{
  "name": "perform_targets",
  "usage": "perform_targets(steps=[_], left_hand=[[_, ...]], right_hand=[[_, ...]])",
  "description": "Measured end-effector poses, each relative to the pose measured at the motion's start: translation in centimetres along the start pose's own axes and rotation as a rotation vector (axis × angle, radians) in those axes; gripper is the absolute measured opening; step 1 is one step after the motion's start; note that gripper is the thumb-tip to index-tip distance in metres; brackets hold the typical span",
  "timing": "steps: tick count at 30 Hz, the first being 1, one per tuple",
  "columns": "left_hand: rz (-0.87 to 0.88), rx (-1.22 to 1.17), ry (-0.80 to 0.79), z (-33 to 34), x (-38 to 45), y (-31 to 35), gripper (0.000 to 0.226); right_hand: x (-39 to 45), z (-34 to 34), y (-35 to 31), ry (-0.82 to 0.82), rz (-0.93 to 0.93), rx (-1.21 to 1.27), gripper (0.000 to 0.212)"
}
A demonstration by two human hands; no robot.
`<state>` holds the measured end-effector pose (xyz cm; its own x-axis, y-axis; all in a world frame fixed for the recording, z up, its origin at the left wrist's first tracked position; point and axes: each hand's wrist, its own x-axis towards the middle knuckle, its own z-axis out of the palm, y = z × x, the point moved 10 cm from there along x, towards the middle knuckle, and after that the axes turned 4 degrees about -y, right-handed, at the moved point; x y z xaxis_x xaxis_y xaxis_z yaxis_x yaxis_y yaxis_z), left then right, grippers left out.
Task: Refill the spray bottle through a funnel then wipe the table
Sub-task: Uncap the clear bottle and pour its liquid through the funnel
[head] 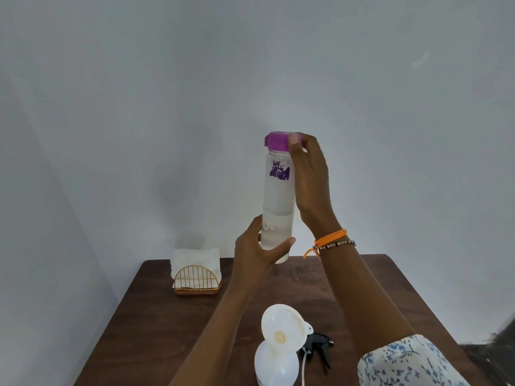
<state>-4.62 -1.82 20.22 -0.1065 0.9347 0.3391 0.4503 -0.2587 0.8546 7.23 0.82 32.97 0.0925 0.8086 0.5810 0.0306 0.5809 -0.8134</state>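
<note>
I hold a tall clear water bottle (278, 196) upright above the far part of the brown table (156, 324); it is partly filled with water. My left hand (257, 253) grips its lower end. My right hand (308, 176) curls round its purple cap (276, 140). Near the table's front edge stands the white spray bottle (274, 366) with a white funnel (281, 327) sitting in its neck. The black spray trigger head (317, 345) with its white tube lies on the table just right of it.
A gold wire holder with white napkins (196, 270) stands at the table's back left. A plain white wall runs behind and to the left. The table's right edge slopes down toward a dark patch at the lower right.
</note>
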Motion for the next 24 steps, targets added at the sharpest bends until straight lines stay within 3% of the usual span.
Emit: perform_targets(steps=[3, 6, 11, 15, 19, 24], left_hand=[[0.008, 0.014, -0.014, 0.2, -0.1, 0.1, 0.057], [0.013, 0.005, -0.020, 0.3, -0.3, 0.2, 0.057], [0.006, 0.017, -0.018, 0.3, -0.3, 0.3, 0.058], [-0.001, 0.019, -0.014, 0.2, -0.3, 0.4, 0.059], [-0.008, 0.016, -0.022, 0.2, -0.3, 0.5, 0.059], [-0.013, 0.019, -0.027, 0.3, -0.4, 0.3, 0.060]], right_hand=[[0.0, -0.4, -0.8, 0.051, -0.020, -0.108, 0.046], [-0.2, -0.9, -1.0, 0.085, -0.024, -0.029, 0.052], [-0.2, -0.9, -0.5, 0.029, 0.005, 0.114, 0.023], [0.0, -0.9, -1.0, 0.057, -0.018, -0.065, 0.050], [-0.2, -1.1, -1.6, 0.104, -0.059, -0.128, 0.057], [0.0, -1.2, -1.1, 0.052, -0.028, 0.057, 0.037]])
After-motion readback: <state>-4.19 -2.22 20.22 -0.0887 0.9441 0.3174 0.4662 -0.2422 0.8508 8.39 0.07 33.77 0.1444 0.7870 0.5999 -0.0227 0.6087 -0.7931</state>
